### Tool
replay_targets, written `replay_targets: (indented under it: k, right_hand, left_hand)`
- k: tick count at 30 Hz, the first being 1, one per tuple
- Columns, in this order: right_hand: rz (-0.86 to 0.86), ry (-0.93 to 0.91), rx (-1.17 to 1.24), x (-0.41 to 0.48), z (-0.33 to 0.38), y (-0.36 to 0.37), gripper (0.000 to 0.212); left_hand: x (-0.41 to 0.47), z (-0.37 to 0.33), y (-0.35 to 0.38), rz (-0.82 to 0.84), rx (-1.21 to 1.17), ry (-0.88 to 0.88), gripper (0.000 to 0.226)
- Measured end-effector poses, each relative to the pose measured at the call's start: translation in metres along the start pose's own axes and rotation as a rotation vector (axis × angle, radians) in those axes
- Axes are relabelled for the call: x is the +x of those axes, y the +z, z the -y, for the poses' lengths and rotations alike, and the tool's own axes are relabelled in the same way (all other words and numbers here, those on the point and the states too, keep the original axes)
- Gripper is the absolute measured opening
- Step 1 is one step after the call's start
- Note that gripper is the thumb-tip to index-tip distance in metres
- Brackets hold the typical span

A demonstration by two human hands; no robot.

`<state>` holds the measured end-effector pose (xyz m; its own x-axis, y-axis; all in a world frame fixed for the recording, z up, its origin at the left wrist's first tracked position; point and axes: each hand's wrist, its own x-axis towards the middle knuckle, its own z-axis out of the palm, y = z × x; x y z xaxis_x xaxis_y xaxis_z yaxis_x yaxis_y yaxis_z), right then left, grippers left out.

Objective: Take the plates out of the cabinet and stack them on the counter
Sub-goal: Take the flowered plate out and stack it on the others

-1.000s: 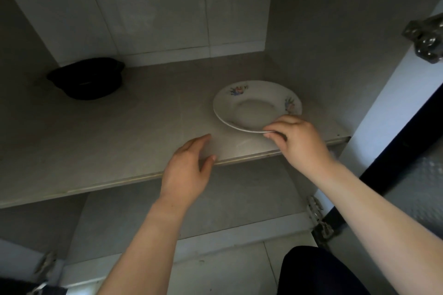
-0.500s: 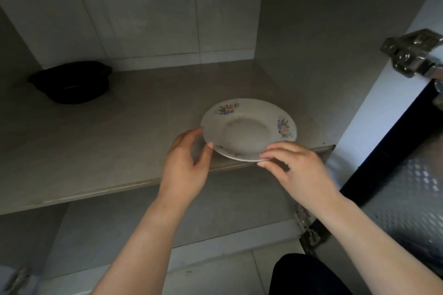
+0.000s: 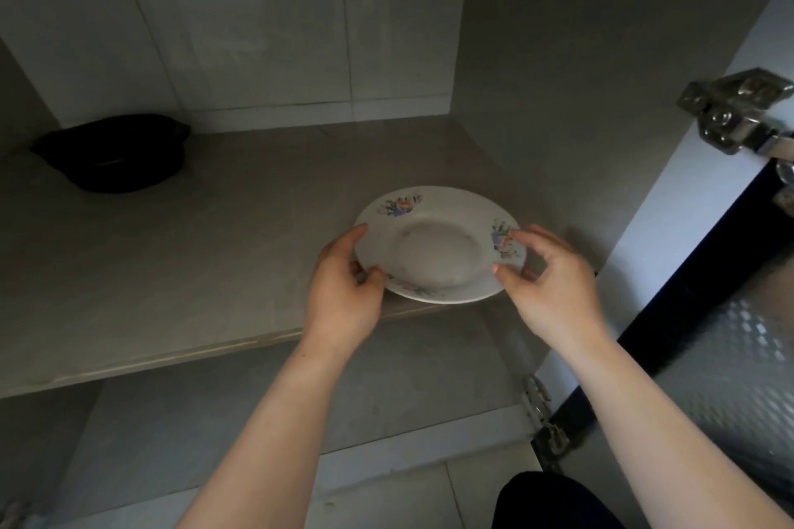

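A white plate [image 3: 438, 243] with small flower prints on its rim sits at the front edge of the cabinet shelf [image 3: 180, 271], its near rim hanging slightly past the edge. My left hand [image 3: 343, 292] grips the plate's left rim, thumb on top. My right hand [image 3: 554, 288] is at the right rim, its fingers curled around the edge and touching it. The counter is out of view.
A black bowl-shaped pot [image 3: 114, 152] stands at the back left of the shelf. The open cabinet door [image 3: 739, 228] with metal hinges [image 3: 739, 112] is on the right. A lower shelf [image 3: 300, 399] and tiled floor lie below.
The plate has slid toward the shelf's front edge. My left hand moved from the shelf onto the plate's left rim, and my right hand shifted to the right rim.
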<state>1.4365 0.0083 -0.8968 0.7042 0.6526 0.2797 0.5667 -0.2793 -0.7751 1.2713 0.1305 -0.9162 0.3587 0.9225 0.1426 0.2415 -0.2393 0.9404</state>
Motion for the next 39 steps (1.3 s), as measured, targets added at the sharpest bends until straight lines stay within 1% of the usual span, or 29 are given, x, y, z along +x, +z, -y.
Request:
replay_targets:
  k: [4,8,11,13,15,17,21,28,31,39]
  right_hand:
    - [-0.016,0.018,0.022,-0.004,0.004,0.000,0.039]
    - [0.044,0.000,0.055,-0.015,0.002,0.001,0.042]
    - [0.052,0.002,0.067,-0.018,0.002,0.004,0.045]
    - [0.045,0.033,0.063,-0.012,0.003,0.005,0.046]
    - [0.069,0.103,0.105,-0.004,0.004,0.007,0.049]
    - [0.097,0.167,0.154,0.002,0.004,0.009,0.050]
    - [0.140,0.221,0.201,0.004,0.002,0.010,0.039]
    - [0.198,0.214,0.211,-0.007,0.004,0.004,0.039]
    - [0.211,0.194,0.211,-0.014,0.004,0.002,0.036]
    - [0.216,0.220,0.239,-0.015,0.006,0.002,0.038]
  left_hand:
    - [-0.009,-0.003,-0.005,0.021,0.026,0.013,0.053]
    - [-0.031,-0.006,-0.019,0.011,0.050,-0.030,0.053]
    - [-0.039,-0.012,-0.028,-0.024,0.092,-0.062,0.056]
    - [-0.035,-0.014,-0.029,-0.045,0.087,-0.069,0.059]
    - [-0.029,-0.017,-0.027,-0.051,0.094,-0.071,0.060]
    - [-0.026,-0.020,-0.026,-0.031,0.048,-0.067,0.050]
    - [-0.025,-0.019,-0.027,0.005,0.011,-0.078,0.047]
    - [-0.033,-0.018,-0.035,0.005,0.041,-0.092,0.048]
    - [-0.039,-0.020,-0.039,0.009,0.063,-0.113,0.050]
    - [-0.038,-0.022,-0.041,0.026,-0.015,-0.192,0.051]
